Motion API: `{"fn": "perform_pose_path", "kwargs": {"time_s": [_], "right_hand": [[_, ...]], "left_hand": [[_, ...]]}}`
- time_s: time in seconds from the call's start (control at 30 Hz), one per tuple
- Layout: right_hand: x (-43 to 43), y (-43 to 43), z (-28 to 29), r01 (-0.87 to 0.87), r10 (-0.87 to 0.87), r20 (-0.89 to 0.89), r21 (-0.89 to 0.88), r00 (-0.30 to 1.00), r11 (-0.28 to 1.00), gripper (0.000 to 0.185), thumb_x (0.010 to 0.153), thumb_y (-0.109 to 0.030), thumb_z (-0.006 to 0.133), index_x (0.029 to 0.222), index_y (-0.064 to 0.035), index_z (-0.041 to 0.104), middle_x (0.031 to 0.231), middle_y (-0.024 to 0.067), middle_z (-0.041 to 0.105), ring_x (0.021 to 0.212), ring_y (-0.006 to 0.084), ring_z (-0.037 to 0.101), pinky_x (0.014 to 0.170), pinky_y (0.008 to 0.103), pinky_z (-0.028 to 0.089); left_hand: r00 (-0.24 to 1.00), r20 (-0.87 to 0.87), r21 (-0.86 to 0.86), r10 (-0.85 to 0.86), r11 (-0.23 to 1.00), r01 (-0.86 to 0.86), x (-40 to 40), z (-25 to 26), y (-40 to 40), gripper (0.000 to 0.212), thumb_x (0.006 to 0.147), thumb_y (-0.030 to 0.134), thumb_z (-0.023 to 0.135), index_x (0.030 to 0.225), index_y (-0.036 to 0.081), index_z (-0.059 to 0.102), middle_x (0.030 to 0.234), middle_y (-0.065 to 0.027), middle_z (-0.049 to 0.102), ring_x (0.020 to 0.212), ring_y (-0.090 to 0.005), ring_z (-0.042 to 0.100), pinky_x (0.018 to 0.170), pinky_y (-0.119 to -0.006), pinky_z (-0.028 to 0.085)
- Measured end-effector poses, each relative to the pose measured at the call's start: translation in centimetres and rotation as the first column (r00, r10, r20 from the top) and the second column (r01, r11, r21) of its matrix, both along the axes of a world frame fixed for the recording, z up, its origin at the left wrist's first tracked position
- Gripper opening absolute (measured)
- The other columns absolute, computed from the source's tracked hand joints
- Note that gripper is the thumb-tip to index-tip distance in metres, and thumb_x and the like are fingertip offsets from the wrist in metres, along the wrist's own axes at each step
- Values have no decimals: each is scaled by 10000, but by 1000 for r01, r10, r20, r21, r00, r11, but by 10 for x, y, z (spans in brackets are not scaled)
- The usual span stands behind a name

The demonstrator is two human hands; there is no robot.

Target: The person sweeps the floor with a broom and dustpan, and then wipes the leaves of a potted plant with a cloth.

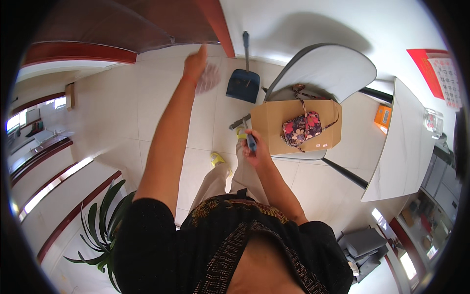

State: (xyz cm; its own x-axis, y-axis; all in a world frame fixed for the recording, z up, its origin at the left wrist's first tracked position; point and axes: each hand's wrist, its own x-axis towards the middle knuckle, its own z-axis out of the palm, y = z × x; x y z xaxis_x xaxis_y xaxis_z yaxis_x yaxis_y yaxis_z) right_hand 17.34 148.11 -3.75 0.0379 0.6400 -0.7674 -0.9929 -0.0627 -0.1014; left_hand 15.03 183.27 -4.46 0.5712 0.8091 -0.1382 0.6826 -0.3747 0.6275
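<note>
My left hand (pixel 195 63) is stretched far forward over the floor, blurred, one finger or thumb pointing away from me. A pinkish striped thing (pixel 208 79), apparently a cloth, hangs blurred from it. My right hand (pixel 257 149), nearer my body, is closed around the blue-grey handle (pixel 251 142) of a broom. The dark broom head (pixel 239 122) is low by my right foot, beside a cardboard box. Beyond it, a dark blue dustpan (pixel 243 86) rests on the tiles, its long handle upright near the wall.
A floral bag (pixel 302 128) lies on the cardboard box (pixel 271 136), which is on a grey chair (pixel 323 70). A marble-patterned table (pixel 404 147) stands right, an orange box (pixel 383 117) beside it. Red door framing (pixel 220 29) is ahead; a leafy plant (pixel 106 235) is at left.
</note>
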Motion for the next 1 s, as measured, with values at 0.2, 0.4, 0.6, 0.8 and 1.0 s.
{"fn": "perform_pose_path", "kwargs": {"time_s": [0.2,0.4,0.6,0.8,1.0], "right_hand": [[39,75,16,27,-27,9,60,1000,998,200,875,-341,506,966,-171,563,729,144,619,458,167,525,417,267,409],[115,156,-53,268,-247,-167,121,955,956,164,892,-258,433,891,-131,537,841,169,632,656,206,623,480,273,471],[133,258,-109,273,-274,-9,107,962,956,98,861,-116,461,922,-51,504,745,97,580,728,239,626,509,293,491],[118,275,-122,491,-488,120,0,865,871,100,831,-71,440,888,-14,499,827,138,612,880,295,610,593,329,512],[76,178,-183,143,-141,-34,94,989,985,123,825,-114,471,848,-11,535,875,157,640,775,258,632,653,371,494]], "left_hand": [[705,-307,-528,640,501,-685,-211,-39,-124,529,843,507,501,885,6,665,693,-42,583,597,-121,482,537,-302,383],[507,-571,-493,645,225,-841,-367,-27,-256,472,848,436,486,891,3,668,781,-85,622,699,-182,529,646,-338,432],[699,-707,-290,109,857,-426,-434,-18,-347,386,875,311,366,859,57,656,938,-213,641,891,-372,602,791,-420,461],[538,-576,-368,615,392,-843,-387,13,-380,389,856,332,431,892,17,655,853,-208,648,762,-338,610,711,-402,461],[499,-519,-370,694,344,-863,-417,2,-429,311,803,290,545,899,13,648,822,-185,652,747,-309,615,677,-381,469]]}}
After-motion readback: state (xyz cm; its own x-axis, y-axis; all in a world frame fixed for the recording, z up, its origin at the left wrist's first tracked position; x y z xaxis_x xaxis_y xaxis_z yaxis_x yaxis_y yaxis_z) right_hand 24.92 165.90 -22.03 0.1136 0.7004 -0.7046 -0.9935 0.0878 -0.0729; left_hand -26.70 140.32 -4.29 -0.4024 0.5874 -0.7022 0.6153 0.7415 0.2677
